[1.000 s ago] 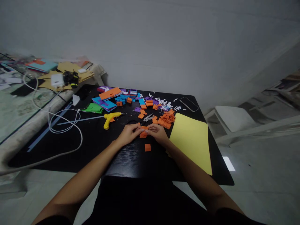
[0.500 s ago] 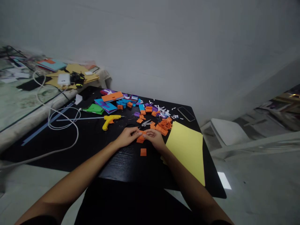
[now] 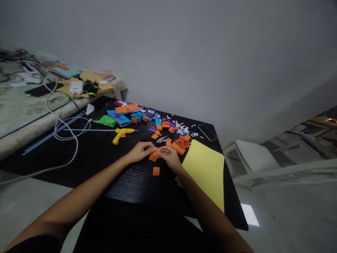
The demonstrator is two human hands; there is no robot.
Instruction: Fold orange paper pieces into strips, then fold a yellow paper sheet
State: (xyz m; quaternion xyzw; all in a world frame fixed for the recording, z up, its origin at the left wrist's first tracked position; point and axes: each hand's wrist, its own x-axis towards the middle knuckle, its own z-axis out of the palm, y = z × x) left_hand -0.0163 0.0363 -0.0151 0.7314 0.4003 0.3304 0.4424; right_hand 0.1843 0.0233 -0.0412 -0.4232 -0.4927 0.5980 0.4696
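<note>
Orange paper point(image 3: 154, 156), perhaps partly behind fingers point(image 3: 164, 151)

Hands point(image 3: 156, 154) pinching orange paper point(image 3: 154, 156), yellow glue gun point(image 3: 121, 135), black table point(image 3: 126, 182)

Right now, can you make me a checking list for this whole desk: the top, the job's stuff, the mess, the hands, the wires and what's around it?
Surface: black table, shiny near the front edge.
Job's things: orange paper piece between the hands; loose orange square nearer the person.
Clutter: orange paper pile, white scraps, scissors, yellow glue gun, yellow sheets.
Hands: left hand and right hand both have fingers on the orange paper piece.
Cables: white cable loops over the table's left side.
Surroundings: grey wall behind; white seat to the right.
</note>
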